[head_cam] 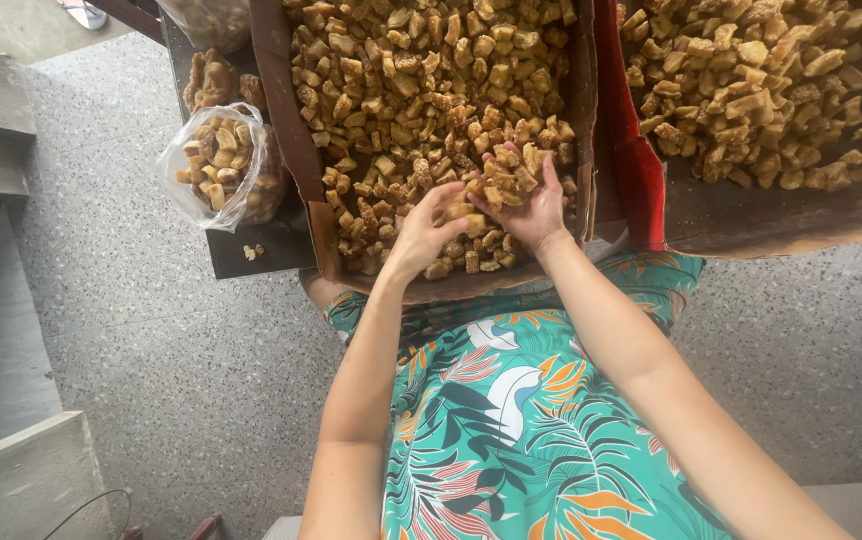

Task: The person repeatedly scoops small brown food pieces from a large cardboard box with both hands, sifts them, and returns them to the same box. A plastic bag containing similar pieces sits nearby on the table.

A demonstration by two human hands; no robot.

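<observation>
Both my hands in the near cardboard box [301,150], right hand [526,205] cupped open under golden fried chunks [499,178] (a heaped palmful), left hand [429,232] loosely open, fingertips touching the pile's edge.

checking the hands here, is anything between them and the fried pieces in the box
Nothing visible. The right hand already cups a heap of fried pieces, and the left hand touches the pieces beside it, inside the open box.
</observation>
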